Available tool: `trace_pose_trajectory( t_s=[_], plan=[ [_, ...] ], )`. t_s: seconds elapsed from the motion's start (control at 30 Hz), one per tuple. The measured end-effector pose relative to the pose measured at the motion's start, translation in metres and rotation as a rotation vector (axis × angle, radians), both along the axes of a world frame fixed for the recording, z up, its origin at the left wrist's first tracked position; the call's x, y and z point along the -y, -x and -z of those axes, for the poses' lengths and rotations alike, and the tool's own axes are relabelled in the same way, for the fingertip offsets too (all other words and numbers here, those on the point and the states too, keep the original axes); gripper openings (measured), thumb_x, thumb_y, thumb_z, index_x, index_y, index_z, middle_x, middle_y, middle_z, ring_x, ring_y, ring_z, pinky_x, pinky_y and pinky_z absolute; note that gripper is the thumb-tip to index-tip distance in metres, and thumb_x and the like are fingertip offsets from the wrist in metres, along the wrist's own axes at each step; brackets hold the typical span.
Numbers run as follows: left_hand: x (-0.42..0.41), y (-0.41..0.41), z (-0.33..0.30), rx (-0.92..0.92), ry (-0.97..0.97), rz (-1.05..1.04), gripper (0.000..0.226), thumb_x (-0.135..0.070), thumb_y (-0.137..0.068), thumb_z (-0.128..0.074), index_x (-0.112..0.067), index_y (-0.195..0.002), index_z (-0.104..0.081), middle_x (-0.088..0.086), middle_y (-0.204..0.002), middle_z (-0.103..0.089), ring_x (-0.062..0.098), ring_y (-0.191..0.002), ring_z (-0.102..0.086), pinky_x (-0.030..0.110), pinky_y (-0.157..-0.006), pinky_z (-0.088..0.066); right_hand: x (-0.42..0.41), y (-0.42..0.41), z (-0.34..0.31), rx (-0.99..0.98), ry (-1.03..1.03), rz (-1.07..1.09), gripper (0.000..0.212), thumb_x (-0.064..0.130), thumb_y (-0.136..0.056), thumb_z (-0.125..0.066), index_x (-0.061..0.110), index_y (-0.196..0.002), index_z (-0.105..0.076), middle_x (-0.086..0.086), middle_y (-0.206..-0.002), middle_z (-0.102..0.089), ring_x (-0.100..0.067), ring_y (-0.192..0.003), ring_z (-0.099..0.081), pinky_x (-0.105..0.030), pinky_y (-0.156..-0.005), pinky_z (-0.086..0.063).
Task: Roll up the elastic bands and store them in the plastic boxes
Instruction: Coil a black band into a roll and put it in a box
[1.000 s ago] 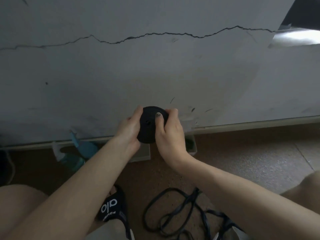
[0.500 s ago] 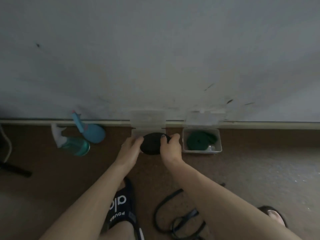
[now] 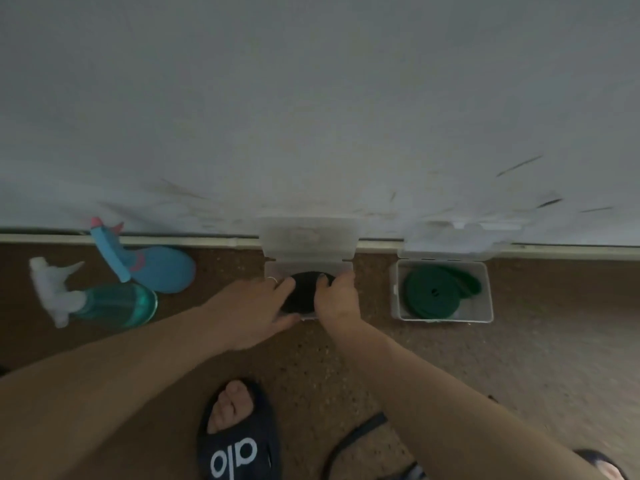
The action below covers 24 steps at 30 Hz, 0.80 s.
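Both hands grip the black roll point(image 3: 304, 294): left hand point(image 3: 258, 306) on its left edge, right hand point(image 3: 337, 299) on its right, holding it in the open clear box point(image 3: 310, 263) by the wall point(image 3: 311, 98). A second box point(image 3: 441, 318) to the right holds a green roll point(image 3: 433, 292). Two spray bottles point(image 3: 114, 299) lie left

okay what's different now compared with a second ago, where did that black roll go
Both hands, left hand and right hand, carried the rolled black elastic band down from in front of the wall into the open clear plastic box on the floor, still gripping it. Unchanged: the rolled green band lies in the second clear box, and the two spray bottles lie on the left.
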State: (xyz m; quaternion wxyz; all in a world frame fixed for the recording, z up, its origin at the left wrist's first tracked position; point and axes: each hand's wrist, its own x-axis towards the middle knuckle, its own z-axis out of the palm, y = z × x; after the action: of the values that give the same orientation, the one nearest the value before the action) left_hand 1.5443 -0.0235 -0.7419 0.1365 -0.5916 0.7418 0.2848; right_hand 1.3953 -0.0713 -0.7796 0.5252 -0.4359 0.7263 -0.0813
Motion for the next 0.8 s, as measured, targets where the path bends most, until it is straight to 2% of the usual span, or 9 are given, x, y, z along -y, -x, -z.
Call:
trace_pose_trajectory(
  t_s=[0.1,0.17,0.33,0.4,0.5,0.6,0.67,0.73,0.8],
  plan=[
    [0.010,-0.001,0.021,0.066,0.143,0.038,0.036,-0.056,-0.105,-0.035,-0.025,-0.119,-0.045,0.002,-0.113,-0.062,0.018,-0.096,-0.059,0.033,-0.073,-0.049,0.003,-0.005,0.011,-0.028,0.014,-0.008,0.036,0.023,-0.109,-0.046,0.006,-0.140,-0.039,-0.017,-0.136,-0.060,-0.033,-0.123,-0.061,-0.038,-0.094,-0.051],
    [0.018,-0.002,0.027,0.066,0.191,0.111,0.038,-0.055,-0.105,-0.035,-0.023,-0.123,-0.047,0.002,-0.113,-0.063,0.018,-0.096,-0.062,0.033,-0.073,-0.052,0.006,-0.005,0.016,-0.036,0.025,-0.005,0.033,0.023,-0.109,-0.045,0.006,-0.137,-0.038,-0.017,-0.135,-0.060,-0.033,-0.122,-0.061,-0.037,-0.093,-0.050],
    [0.027,-0.002,0.039,0.094,0.188,0.284,0.041,-0.053,-0.105,-0.038,-0.021,-0.129,-0.046,0.004,-0.115,-0.064,0.020,-0.091,-0.066,0.032,-0.066,-0.048,0.003,-0.005,0.024,-0.058,0.073,-0.034,0.030,0.023,-0.108,-0.047,0.007,-0.134,-0.041,-0.016,-0.133,-0.060,-0.030,-0.119,-0.062,-0.040,-0.097,-0.053],
    [0.028,-0.001,0.043,0.132,0.183,0.344,0.042,-0.051,-0.106,-0.036,-0.018,-0.131,-0.046,0.006,-0.115,-0.064,0.021,-0.088,-0.066,0.033,-0.064,-0.048,0.003,-0.006,0.025,-0.078,0.083,-0.057,0.031,0.023,-0.108,-0.046,0.007,-0.134,-0.041,-0.015,-0.131,-0.061,-0.031,-0.117,-0.063,-0.038,-0.093,-0.052],
    [0.030,0.001,0.046,0.166,0.186,0.401,0.043,-0.052,-0.107,-0.035,-0.017,-0.130,-0.047,0.007,-0.113,-0.064,0.023,-0.087,-0.067,0.034,-0.063,-0.045,0.004,-0.006,0.023,-0.145,0.067,-0.131,0.031,0.025,-0.109,-0.043,0.007,-0.134,-0.038,-0.016,-0.123,-0.065,-0.033,-0.108,-0.066,-0.039,-0.086,-0.053],
    [0.033,0.003,0.045,0.169,0.191,0.422,0.043,-0.052,-0.106,-0.037,-0.017,-0.130,-0.047,0.007,-0.114,-0.064,0.023,-0.088,-0.067,0.032,-0.062,-0.042,0.004,-0.005,0.022,-0.215,0.057,-0.199,0.030,0.029,-0.109,-0.042,0.011,-0.132,-0.037,-0.012,-0.113,-0.066,-0.033,-0.104,-0.068,-0.045,-0.088,-0.056],
    [0.034,0.005,0.047,0.182,0.189,0.433,0.045,-0.051,-0.106,-0.040,-0.016,-0.133,-0.046,0.009,-0.116,-0.064,0.023,-0.088,-0.067,0.032,-0.063,-0.044,0.005,-0.004,0.022,-0.256,0.043,-0.237,0.028,0.031,-0.109,-0.042,0.013,-0.130,-0.036,-0.008,-0.105,-0.062,-0.032,-0.103,-0.068,-0.041,-0.082,-0.053],
    [0.034,0.007,0.050,0.214,0.196,0.465,0.046,-0.051,-0.106,-0.040,-0.015,-0.134,-0.046,0.010,-0.116,-0.064,0.023,-0.086,-0.068,0.034,-0.063,-0.048,0.006,-0.003,0.022,-0.284,0.032,-0.276,0.028,0.031,-0.109,-0.040,0.013,-0.129,-0.036,-0.010,-0.107,-0.064,-0.032,-0.103,-0.068,-0.037,-0.077,-0.048],
    [0.035,0.009,0.052,0.245,0.192,0.517,0.047,-0.050,-0.107,-0.038,-0.014,-0.136,-0.046,0.012,-0.117,-0.064,0.024,-0.085,-0.068,0.035,-0.061,-0.045,0.006,-0.003,0.023,-0.274,0.032,-0.292,0.030,0.030,-0.109,-0.040,0.011,-0.132,-0.036,-0.013,-0.115,-0.067,-0.032,-0.104,-0.068,-0.038,-0.079,-0.051]
  ],
)
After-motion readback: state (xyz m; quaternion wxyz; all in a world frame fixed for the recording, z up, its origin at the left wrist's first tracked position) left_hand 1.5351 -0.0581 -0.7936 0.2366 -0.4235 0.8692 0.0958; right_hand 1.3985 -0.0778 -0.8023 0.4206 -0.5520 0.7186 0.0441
